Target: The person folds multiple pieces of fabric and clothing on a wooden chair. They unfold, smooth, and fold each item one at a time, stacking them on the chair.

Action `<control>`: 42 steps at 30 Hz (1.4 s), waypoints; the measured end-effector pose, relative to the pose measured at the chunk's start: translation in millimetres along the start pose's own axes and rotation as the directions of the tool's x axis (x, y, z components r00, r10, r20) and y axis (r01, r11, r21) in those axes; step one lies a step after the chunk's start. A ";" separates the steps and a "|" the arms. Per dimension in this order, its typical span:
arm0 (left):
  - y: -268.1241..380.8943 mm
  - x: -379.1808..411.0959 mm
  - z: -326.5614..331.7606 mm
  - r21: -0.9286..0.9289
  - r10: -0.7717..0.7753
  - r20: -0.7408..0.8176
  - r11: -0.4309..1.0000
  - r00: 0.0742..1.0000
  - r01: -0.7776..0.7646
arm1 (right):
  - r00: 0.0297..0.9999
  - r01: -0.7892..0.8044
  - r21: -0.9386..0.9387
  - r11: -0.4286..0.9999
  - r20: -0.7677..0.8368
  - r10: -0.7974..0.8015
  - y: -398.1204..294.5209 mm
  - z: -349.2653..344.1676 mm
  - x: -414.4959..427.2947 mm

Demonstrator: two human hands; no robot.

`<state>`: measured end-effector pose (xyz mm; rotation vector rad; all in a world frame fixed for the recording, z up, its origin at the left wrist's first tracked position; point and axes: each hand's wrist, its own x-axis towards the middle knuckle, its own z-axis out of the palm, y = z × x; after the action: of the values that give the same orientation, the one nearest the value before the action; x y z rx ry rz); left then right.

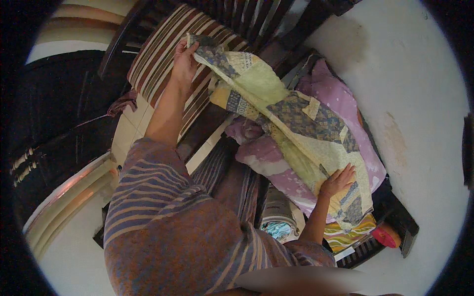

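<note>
A long patchwork-patterned cloth [300, 125] in pale yellow-green and grey-blue stretches diagonally before me, with a lengthwise fold along it. My left hand [185, 61] pinches its upper left end, raised above a striped cushion [163, 63]. At the cloth's lower right end, my right hand [336, 182] lies flat with its fingers extended, pressing on the fabric. Beneath the cloth is a purple and white cloth [259, 151], bunched in places and partly covered. Its full shape is hidden.
A dark wooden slatted seat frame [255, 18] runs along the pale wall [414, 122]. Near my right forearm are a yellow-green wavy-patterned cloth [350, 235], a red and orange item [387, 235] and a container [277, 211] holding light-blue material. A dark curtain-like surface [59, 111] is at left.
</note>
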<state>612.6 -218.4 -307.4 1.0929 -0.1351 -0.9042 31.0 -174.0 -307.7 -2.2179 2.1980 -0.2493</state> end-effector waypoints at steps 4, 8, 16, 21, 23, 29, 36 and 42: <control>-38.8 -9.5 -57.3 0.391 0.036 -0.412 0.909 0.910 0.141 | 0.999 -0.015 0.010 1.000 0.033 0.015 -6.3 0.3 1.6; -36.0 -51.1 1.9 0.693 0.035 -0.049 0.721 0.998 0.009 | 1.000 -0.009 -0.016 1.000 0.009 0.010 0.0 2.0 1.2; -28.7 -87.1 -58.3 0.982 -0.512 -0.037 -0.177 0.858 -0.063 | 0.999 -0.015 -0.049 0.999 0.030 0.016 2.9 6.7 0.7; -19.6 -111.3 -49.0 0.976 -0.709 -0.116 0.048 0.696 0.211 | 0.997 -0.058 -0.007 0.998 0.042 0.058 -3.9 -0.7 2.2; -27.2 -98.8 -50.9 0.932 -0.692 -0.151 0.139 0.706 0.336 | 0.997 -0.055 -0.016 0.998 0.049 0.055 -6.3 -1.3 2.8; -63.0 -73.9 -41.1 0.672 -0.514 -0.098 0.598 0.852 0.438 | 0.999 -0.023 -0.030 0.999 0.042 0.025 1.8 1.7 1.0; -37.4 -74.9 21.3 -0.091 -0.359 0.095 0.926 0.929 0.367 | 0.998 -0.039 0.061 0.997 0.049 0.036 -27.5 -21.5 10.0; -16.6 -97.4 58.9 -0.149 -0.126 -0.036 0.982 0.991 0.119 | 0.975 0.200 0.066 0.978 0.087 -0.205 -118.1 -28.8 25.1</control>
<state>510.0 -195.4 -260.7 0.9920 0.0364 -0.9828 144.8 -194.2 -262.6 -2.3719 1.8961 -0.2021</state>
